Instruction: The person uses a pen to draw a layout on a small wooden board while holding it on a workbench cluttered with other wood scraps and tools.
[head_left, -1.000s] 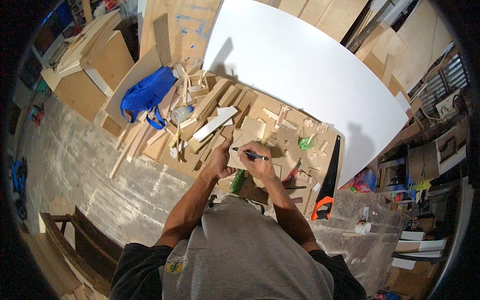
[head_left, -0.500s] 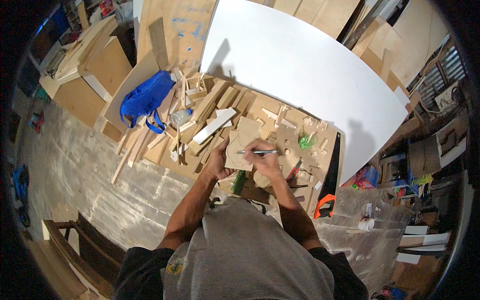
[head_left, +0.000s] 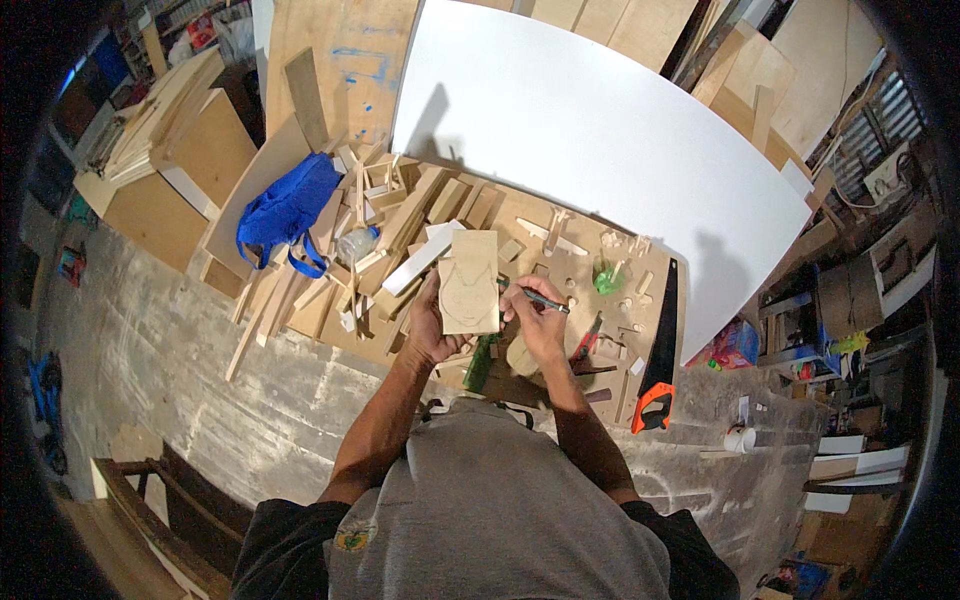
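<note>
My left hand point(head_left: 430, 322) grips a small flat wooden board point(head_left: 470, 260) by its left edge and lower corner. Curved pencil-like lines form an outline on the board's face. Just right of the board, my right hand point(head_left: 537, 322) is closed around a dark pen point(head_left: 545, 299), its tip end toward the board's edge. Below the hands lie a green object point(head_left: 482, 362), partly covered, and a pale rounded wood piece point(head_left: 522, 355). A red-handled tool point(head_left: 588, 338) rests right of my right hand.
A handsaw with orange handle point(head_left: 652, 408) lies at the table's right edge. Wood offcuts point(head_left: 420, 215), a clear bottle point(head_left: 357, 243) and a blue bag point(head_left: 290, 205) crowd the left. Behind stands a large white panel point(head_left: 590, 120). A green container point(head_left: 607, 277) sits among small pieces.
My right hand and the pen have moved off the board's face to its right side. The board now stands turned more upright, showing its drawn outline.
</note>
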